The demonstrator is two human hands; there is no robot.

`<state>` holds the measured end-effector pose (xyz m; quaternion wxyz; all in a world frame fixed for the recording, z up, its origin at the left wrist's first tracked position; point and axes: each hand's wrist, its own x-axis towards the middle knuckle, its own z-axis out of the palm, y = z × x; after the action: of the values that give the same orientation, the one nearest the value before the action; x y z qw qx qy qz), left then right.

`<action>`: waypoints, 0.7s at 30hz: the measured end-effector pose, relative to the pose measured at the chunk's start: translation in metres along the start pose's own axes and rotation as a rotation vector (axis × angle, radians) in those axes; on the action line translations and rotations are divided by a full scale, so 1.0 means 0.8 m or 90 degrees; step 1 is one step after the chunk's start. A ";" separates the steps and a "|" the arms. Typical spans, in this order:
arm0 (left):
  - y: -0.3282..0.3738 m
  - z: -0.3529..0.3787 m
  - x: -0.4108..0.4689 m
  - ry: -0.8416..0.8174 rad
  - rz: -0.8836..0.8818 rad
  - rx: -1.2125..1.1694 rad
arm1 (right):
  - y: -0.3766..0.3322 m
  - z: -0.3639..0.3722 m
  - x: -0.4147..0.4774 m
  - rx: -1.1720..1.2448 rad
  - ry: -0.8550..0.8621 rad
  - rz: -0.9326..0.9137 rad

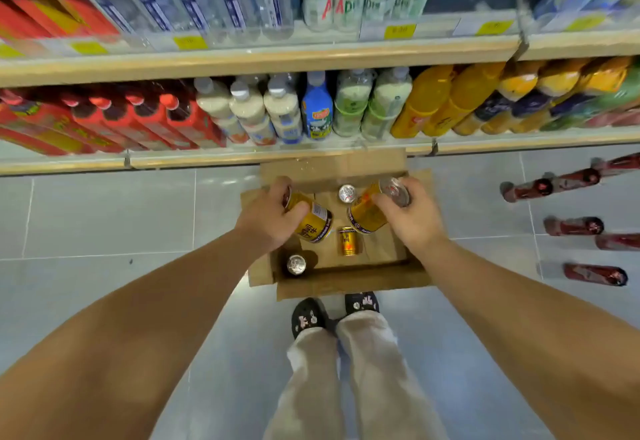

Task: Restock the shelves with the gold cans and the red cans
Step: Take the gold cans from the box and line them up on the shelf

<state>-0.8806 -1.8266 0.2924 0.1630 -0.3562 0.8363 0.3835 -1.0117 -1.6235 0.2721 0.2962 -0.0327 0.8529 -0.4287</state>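
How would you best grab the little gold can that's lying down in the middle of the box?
Probably from straight above, fingers closing across the round sides of the lying gold can. It rests flat on the cardboard box floor with its ends pointing toward and away from the person, so its curved sides face left and right with bare space beside them. Both hands already hold cans, so one must empty first.

Cans in box, box on floor before shelves.

My gold cans are glossy metal; the cardboard box is matt brown; the floor tiles are smooth and sheeny.
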 end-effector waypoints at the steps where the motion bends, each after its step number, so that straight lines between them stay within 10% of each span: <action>1: 0.024 -0.030 -0.017 0.011 0.018 -0.006 | -0.030 -0.015 -0.015 0.020 0.011 -0.015; 21: 0.392 -0.329 -0.252 0.205 0.299 0.096 | -0.378 -0.355 -0.184 -0.029 0.138 -0.371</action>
<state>-0.9668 -1.7894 0.7393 -0.0396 -0.1958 0.9371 0.2863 -1.1019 -1.5665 0.6992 0.0678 -0.2366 0.8438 -0.4770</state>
